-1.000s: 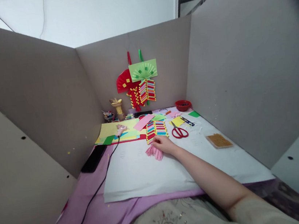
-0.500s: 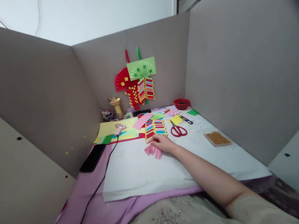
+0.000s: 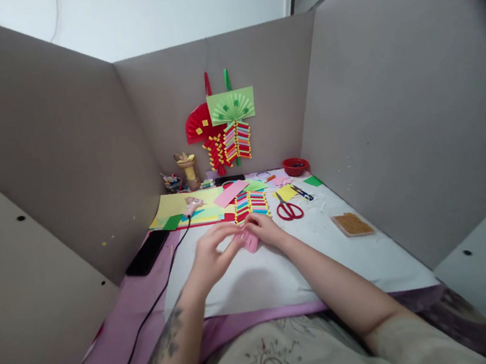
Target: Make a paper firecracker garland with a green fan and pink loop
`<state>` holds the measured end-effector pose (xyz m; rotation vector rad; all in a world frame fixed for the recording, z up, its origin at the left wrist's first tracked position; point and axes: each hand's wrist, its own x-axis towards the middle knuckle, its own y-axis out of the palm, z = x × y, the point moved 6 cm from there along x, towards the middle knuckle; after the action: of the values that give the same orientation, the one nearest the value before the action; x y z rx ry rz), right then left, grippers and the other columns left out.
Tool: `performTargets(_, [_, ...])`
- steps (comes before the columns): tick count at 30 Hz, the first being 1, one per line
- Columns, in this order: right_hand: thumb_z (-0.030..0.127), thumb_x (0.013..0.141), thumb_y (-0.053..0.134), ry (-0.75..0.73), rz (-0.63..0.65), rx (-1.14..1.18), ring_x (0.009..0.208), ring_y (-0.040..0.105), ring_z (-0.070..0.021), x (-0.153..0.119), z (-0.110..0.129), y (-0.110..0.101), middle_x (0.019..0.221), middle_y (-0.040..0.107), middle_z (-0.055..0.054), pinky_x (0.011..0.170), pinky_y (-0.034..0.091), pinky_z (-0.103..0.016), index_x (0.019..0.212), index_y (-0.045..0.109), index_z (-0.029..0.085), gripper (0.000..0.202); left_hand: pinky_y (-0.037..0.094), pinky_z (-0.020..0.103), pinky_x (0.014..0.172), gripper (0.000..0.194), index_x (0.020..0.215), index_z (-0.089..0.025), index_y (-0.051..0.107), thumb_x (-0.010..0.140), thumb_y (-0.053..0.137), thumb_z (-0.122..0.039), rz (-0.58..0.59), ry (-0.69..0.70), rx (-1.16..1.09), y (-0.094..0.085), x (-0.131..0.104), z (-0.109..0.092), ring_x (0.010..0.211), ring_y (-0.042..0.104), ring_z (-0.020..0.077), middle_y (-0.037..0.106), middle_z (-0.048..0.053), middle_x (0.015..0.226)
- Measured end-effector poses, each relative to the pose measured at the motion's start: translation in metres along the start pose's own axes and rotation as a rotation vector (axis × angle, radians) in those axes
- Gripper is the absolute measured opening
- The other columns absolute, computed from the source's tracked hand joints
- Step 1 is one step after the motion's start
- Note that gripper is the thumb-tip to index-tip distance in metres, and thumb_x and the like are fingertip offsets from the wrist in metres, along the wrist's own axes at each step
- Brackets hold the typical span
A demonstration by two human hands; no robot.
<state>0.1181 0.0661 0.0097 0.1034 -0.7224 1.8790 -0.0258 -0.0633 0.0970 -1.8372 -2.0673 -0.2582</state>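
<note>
A pink paper tassel [image 3: 251, 242] with a cut fringe is between my two hands, just above the white sheet. My right hand [image 3: 263, 229] is closed, pinching the tassel's upper end. From the left, my left hand [image 3: 216, 250] has its thumb and fingertips closed in on the fringe, with a rounded gap behind them. Directly beyond the hands lies a panel of rolled paper tubes [image 3: 251, 205], striped in several colours with yellow ends; the fingers cover its lower edge.
Red-handled scissors [image 3: 290, 210] and a utility knife [image 3: 302, 192] lie to the right. A pink glue gun [image 3: 193, 205] rests on coloured paper, its cord [image 3: 152, 307] trailing along the left. A black phone [image 3: 147, 253] lies left. Finished paper ornaments [image 3: 232, 106] hang on the back panel.
My left hand has come in from outside the view and reached the tassel's fringe. My right hand stays at the tassel's upper end. The camera view has shifted slightly.
</note>
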Motion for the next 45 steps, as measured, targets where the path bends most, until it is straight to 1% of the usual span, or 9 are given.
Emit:
performTargets(5, [0.024,0.078,0.048,0.001,-0.096,-0.027,0.064,0.05,-0.0142,0.004,0.001,-0.011,0.067,0.054,0.001,0.06,0.038,-0.024,0.07,0.051,0.019,0.009,0.044,0.034,0.082,0.02,0.085,-0.017,0.072,0.072,0.064,-0.03,0.146,0.051,0.38,0.044,0.07,0.073,0.089,0.061,0.0238,0.071,0.009,0.091])
performTargets(10, [0.026,0.078,0.048,0.046,-0.148,-0.105,0.062,0.048,-0.0137,0.005,-0.007,-0.018,0.065,0.053,0.002,0.057,0.035,-0.024,0.068,0.049,0.019,0.012,0.045,0.028,0.064,0.03,0.084,-0.013,0.072,0.075,0.057,-0.037,0.211,-0.055,0.355,0.051,0.076,0.114,0.071,0.061,0.0198,0.071,0.006,0.078])
performTargets(20, [0.029,0.081,0.047,0.017,-0.149,-0.061,0.068,0.053,-0.0159,0.008,-0.003,-0.014,0.072,0.059,0.0,0.063,0.041,-0.026,0.077,0.055,0.019,0.012,0.045,0.027,0.064,0.026,0.078,-0.012,0.071,0.071,0.059,-0.034,0.077,-0.114,0.298,0.04,0.073,0.115,0.07,0.06,0.0185,0.07,0.007,0.076])
performTargets(25, [0.024,0.08,0.048,0.108,-0.59,-0.453,0.101,0.05,-0.0268,0.002,-0.031,-0.075,0.098,0.06,-0.014,0.087,0.039,-0.039,0.089,0.06,0.017,0.016,0.044,0.029,0.069,0.023,0.075,-0.012,0.069,0.071,0.057,-0.031,-0.016,-0.132,0.261,0.032,0.071,0.114,0.072,0.059,0.0187,0.068,0.006,0.074])
performTargets(26, [0.02,0.075,0.053,0.204,-0.596,-0.528,0.102,0.05,-0.0292,0.002,-0.044,-0.086,0.097,0.06,-0.016,0.087,0.038,-0.041,0.086,0.061,0.016,0.014,0.044,0.029,0.069,0.023,0.076,-0.012,0.069,0.071,0.056,-0.031,-0.024,-0.137,0.254,0.031,0.071,0.115,0.072,0.059,0.0184,0.068,0.006,0.074])
performTargets(28, [0.013,0.065,0.059,0.367,-0.432,-0.567,0.096,0.054,-0.0297,0.004,-0.07,-0.096,0.084,0.062,-0.015,0.081,0.041,-0.039,0.072,0.062,0.018,0.009,0.044,0.028,0.068,0.023,0.077,-0.012,0.068,0.071,0.056,-0.031,-0.027,-0.143,0.238,0.03,0.071,0.117,0.071,0.058,0.0177,0.067,0.006,0.075])
performTargets(32, [0.011,0.063,0.058,0.428,-0.418,-0.62,0.097,0.056,-0.0302,0.004,-0.087,-0.112,0.092,0.062,-0.018,0.08,0.042,-0.038,0.078,0.065,0.017,0.017,0.043,0.028,0.068,0.024,0.076,-0.011,0.068,0.071,0.056,-0.031,-0.021,-0.141,0.225,0.03,0.072,0.117,0.07,0.057,0.0168,0.067,0.006,0.074])
performTargets(41, [0.009,0.071,0.054,0.581,-0.245,-0.703,0.099,0.058,-0.027,0.001,-0.065,-0.1,0.103,0.063,-0.018,0.081,0.041,-0.034,0.095,0.066,0.013,0.027,0.044,0.027,0.067,0.018,0.074,-0.014,0.068,0.072,0.055,-0.027,-0.05,-0.082,0.267,0.031,0.068,0.117,0.07,0.059,0.0166,0.067,0.004,0.072])
performTargets(45, [0.018,0.08,0.047,0.27,-0.383,-0.375,0.095,0.057,-0.0225,0.003,-0.027,-0.07,0.097,0.065,-0.012,0.083,0.042,-0.032,0.09,0.064,0.015,0.02,0.044,0.027,0.067,0.016,0.072,-0.015,0.067,0.074,0.054,-0.025,-0.068,-0.037,0.315,0.033,0.065,0.115,0.071,0.059,0.0164,0.068,0.004,0.073])
